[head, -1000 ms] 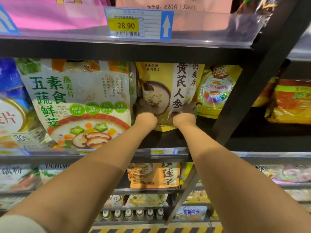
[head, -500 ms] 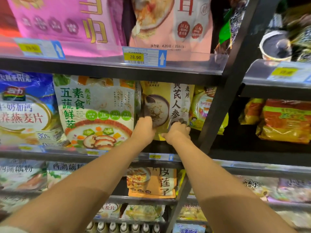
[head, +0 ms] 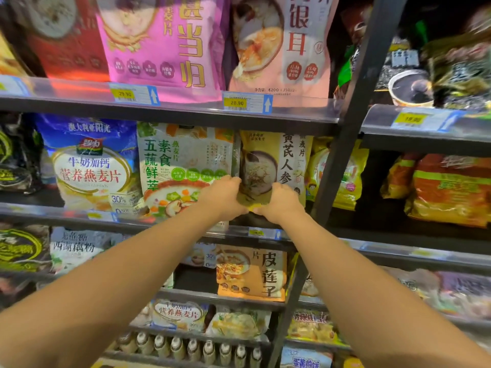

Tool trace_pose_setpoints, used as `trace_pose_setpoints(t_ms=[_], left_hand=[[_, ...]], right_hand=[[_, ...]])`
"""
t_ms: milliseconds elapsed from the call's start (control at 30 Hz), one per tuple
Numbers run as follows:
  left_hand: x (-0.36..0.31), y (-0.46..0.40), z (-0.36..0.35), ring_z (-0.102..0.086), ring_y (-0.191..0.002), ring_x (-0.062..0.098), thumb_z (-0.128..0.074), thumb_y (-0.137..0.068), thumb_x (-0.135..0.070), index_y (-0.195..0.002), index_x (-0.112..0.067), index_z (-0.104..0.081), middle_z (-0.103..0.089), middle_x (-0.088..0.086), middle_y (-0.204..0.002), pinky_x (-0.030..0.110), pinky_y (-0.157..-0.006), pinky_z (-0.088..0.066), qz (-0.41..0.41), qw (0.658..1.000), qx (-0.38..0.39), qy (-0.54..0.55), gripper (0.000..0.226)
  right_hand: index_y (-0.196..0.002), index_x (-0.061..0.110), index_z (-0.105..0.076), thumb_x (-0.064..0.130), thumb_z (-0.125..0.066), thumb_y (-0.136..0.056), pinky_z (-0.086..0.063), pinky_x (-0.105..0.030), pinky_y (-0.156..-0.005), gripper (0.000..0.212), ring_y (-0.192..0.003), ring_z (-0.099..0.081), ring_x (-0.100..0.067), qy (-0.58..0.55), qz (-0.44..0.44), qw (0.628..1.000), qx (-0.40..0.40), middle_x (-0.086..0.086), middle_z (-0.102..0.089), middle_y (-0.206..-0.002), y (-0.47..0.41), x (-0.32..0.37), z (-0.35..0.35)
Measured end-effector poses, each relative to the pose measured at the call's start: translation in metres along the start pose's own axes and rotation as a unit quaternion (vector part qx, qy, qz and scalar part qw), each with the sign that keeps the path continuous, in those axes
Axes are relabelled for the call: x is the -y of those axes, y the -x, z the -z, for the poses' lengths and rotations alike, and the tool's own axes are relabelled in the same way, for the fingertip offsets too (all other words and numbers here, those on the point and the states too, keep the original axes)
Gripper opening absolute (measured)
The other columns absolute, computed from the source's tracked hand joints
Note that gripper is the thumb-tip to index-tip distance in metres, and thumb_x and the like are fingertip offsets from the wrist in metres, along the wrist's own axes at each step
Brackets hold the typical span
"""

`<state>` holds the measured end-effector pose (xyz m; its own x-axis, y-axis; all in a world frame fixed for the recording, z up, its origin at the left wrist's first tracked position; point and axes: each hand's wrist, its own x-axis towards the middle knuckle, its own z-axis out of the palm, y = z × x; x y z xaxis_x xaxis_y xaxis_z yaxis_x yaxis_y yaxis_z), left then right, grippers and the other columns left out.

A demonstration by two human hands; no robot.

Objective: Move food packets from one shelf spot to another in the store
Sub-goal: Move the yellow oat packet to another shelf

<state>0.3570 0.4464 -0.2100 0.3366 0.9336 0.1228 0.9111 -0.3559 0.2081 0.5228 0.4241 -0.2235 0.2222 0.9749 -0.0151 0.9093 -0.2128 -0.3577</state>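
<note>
A yellow oatmeal packet with a bowl picture stands upright on the middle shelf, just left of the black upright post. My left hand grips its lower left corner and my right hand grips its lower right corner. Both sets of fingers curl round the bottom edge, which is partly hidden. A white-and-green vegetable oatmeal packet stands touching it on the left.
A blue oatmeal bag sits further left. Yellow bags lie right of the packet, behind the black post. Pink packets fill the shelf above; an orange packet and bottles sit below.
The view has pulled back and tilted up, showing more of the upper shelf. Both hands stay on the yellow packet's bottom corners and have drawn closer together.
</note>
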Motion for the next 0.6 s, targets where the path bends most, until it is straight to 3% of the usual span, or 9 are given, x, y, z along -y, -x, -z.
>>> trace_pose_setpoints(t_ms=[100, 200, 367, 600], left_hand=[[0.001, 0.022, 0.02, -0.056, -0.127, 0.026, -0.074, -0.081, -0.057, -0.15, -0.022, -0.044, -0.055, 0.004, -0.142, 0.041, -0.092, -0.052, -0.017, 1.0, 0.0, -0.012, 0.083], [0.001, 0.05, 0.041, -0.056, -0.128, 0.026, -0.073, -0.082, -0.06, -0.155, -0.02, -0.039, -0.054, 0.004, -0.144, 0.037, -0.087, -0.05, -0.045, 0.999, -0.004, -0.004, 0.09], [-0.002, 0.1, 0.072, -0.053, -0.134, 0.026, -0.071, -0.084, -0.061, -0.158, -0.02, -0.036, -0.049, 0.005, -0.151, 0.04, -0.095, -0.051, -0.086, 0.996, -0.001, -0.023, 0.092], [-0.02, 0.15, 0.108, -0.052, -0.134, 0.026, -0.069, -0.083, -0.065, -0.153, -0.022, -0.041, -0.052, 0.002, -0.149, 0.042, -0.093, -0.05, -0.133, 0.99, -0.004, -0.047, 0.087]], right_hand=[[-0.16, 0.016, -0.03, 0.059, -0.078, -0.084, -0.043, -0.051, -0.115, 0.099, -0.147, -0.036, -0.036, 0.007, 0.011, 1.0, -0.009, -0.012, -0.041, -0.158, 0.027, 0.01, 0.013], [-0.157, 0.016, -0.038, 0.057, -0.079, -0.083, -0.047, -0.05, -0.111, 0.094, -0.142, -0.044, -0.034, 0.001, 0.021, 1.0, -0.016, -0.011, -0.048, -0.154, 0.058, 0.023, 0.029], [-0.158, 0.021, -0.036, 0.061, -0.08, -0.082, -0.051, -0.049, -0.106, 0.097, -0.138, -0.049, -0.032, 0.01, 0.013, 0.999, -0.034, -0.007, -0.051, -0.152, 0.12, 0.04, 0.058], [-0.158, 0.023, -0.036, 0.059, -0.08, -0.082, -0.052, -0.045, -0.102, 0.095, -0.138, -0.051, -0.029, -0.003, -0.014, 0.997, -0.077, -0.005, -0.05, -0.155, 0.199, 0.03, 0.091]])
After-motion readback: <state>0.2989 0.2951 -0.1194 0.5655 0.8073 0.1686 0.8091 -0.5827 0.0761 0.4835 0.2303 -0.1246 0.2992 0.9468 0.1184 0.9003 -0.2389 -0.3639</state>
